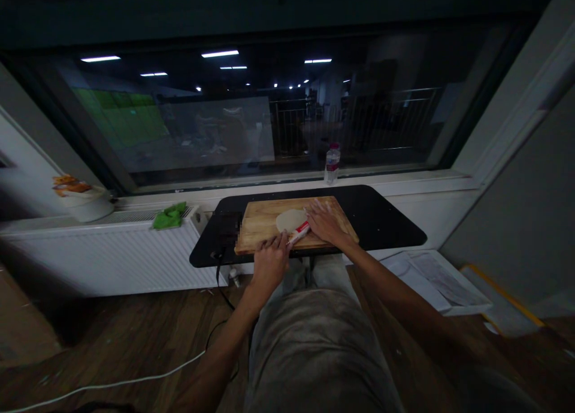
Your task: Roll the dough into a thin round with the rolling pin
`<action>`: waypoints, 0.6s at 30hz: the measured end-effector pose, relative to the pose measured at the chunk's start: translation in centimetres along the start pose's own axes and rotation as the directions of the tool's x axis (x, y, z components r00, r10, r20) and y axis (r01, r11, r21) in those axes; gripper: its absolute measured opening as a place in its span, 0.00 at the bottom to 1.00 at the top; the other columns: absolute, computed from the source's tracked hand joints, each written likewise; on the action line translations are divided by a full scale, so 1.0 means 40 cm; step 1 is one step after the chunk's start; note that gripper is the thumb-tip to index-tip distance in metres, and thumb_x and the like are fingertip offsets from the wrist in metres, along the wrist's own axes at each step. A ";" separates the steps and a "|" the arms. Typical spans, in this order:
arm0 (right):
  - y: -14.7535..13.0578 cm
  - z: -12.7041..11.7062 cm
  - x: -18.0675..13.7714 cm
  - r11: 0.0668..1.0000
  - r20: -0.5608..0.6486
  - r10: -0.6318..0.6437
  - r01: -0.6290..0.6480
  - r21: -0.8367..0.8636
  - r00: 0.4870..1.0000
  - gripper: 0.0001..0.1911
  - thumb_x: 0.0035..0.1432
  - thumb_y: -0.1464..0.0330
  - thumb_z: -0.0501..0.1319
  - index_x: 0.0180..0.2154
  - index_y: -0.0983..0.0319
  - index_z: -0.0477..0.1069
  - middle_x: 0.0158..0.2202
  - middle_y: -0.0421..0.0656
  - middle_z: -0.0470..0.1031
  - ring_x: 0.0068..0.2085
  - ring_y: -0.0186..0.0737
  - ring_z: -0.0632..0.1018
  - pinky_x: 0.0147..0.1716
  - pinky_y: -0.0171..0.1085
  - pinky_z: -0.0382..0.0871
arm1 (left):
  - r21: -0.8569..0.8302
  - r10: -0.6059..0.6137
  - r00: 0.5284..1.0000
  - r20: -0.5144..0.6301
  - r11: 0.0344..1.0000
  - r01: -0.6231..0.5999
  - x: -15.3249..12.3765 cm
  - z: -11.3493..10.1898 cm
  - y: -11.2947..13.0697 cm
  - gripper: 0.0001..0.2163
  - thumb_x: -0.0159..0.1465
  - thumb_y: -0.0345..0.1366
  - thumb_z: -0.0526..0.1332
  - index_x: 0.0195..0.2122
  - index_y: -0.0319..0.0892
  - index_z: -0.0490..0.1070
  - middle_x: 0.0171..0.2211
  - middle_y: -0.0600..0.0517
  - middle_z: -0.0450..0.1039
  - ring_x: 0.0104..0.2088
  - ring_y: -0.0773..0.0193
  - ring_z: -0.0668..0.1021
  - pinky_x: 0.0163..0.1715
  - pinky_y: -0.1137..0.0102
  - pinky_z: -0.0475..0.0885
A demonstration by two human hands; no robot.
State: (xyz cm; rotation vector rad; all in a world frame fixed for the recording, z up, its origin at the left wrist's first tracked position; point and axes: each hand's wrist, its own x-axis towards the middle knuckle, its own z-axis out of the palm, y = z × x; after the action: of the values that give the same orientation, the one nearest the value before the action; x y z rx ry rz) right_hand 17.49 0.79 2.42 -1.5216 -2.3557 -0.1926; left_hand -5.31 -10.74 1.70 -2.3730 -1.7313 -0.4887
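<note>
A flat round piece of dough (290,220) lies on a wooden cutting board (261,216). A thin red-and-white stick, like a small rolling pin (298,234), lies slantwise across the dough's near right edge. My left hand (271,258) is at the stick's lower left end, fingers bent and closed around it near the board's front edge. My right hand (325,223) rests over the stick's upper right end, fingers stretched forward and spread above the board. The stick's ends are hidden under the hands.
The board sits on a black tabletop (386,224) below a window. A water bottle (332,163) stands on the sill. At left, a green cloth (169,216) and a white pot (90,204) rest on the radiator (112,257). A cable (219,281) hangs from the table's left side.
</note>
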 end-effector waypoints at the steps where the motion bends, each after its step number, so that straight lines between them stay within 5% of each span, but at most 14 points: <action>1: -0.004 0.003 0.009 1.000 0.002 0.010 -0.010 -0.004 1.000 0.31 0.82 0.65 0.44 0.76 0.64 0.70 0.79 0.55 0.66 0.83 0.58 0.57 0.80 0.68 0.47 | -0.004 -0.005 1.000 -0.012 1.000 0.005 0.003 0.002 -0.011 0.21 0.83 0.38 0.53 0.73 0.44 0.71 0.66 0.38 0.81 0.67 0.48 0.80 0.65 0.54 0.73; 10: -0.028 0.019 0.128 0.996 0.060 0.086 -0.083 -0.043 0.995 0.30 0.84 0.58 0.44 0.74 0.54 0.73 0.79 0.50 0.67 0.83 0.62 0.56 0.78 0.78 0.37 | 0.023 -0.174 0.983 -0.064 0.984 0.175 0.118 0.013 -0.109 0.20 0.84 0.39 0.48 0.55 0.41 0.81 0.57 0.38 0.85 0.65 0.45 0.79 0.68 0.50 0.69; 14: -0.033 0.013 0.181 0.993 0.138 0.118 -0.114 -0.037 0.983 0.32 0.84 0.55 0.42 0.73 0.54 0.75 0.79 0.49 0.66 0.82 0.60 0.57 0.79 0.73 0.43 | 0.086 -0.196 0.980 -0.028 0.976 0.198 0.167 0.010 -0.139 0.20 0.83 0.38 0.48 0.57 0.38 0.79 0.57 0.34 0.83 0.64 0.44 0.80 0.64 0.52 0.73; 18: -0.033 0.012 0.223 0.995 0.179 0.093 -0.087 -0.040 0.979 0.33 0.83 0.54 0.44 0.76 0.56 0.70 0.79 0.50 0.66 0.82 0.60 0.58 0.79 0.71 0.45 | 0.108 -0.092 0.996 0.007 0.990 0.091 0.179 0.007 -0.163 0.19 0.82 0.38 0.52 0.63 0.38 0.78 0.63 0.33 0.80 0.67 0.43 0.78 0.67 0.51 0.72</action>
State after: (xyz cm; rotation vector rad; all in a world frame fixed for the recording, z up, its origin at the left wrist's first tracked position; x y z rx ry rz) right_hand 12.83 8.06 5.13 -1.7227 -2.4240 -0.0729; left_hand -9.46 -2.22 3.57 -2.2357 -1.8291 -0.3840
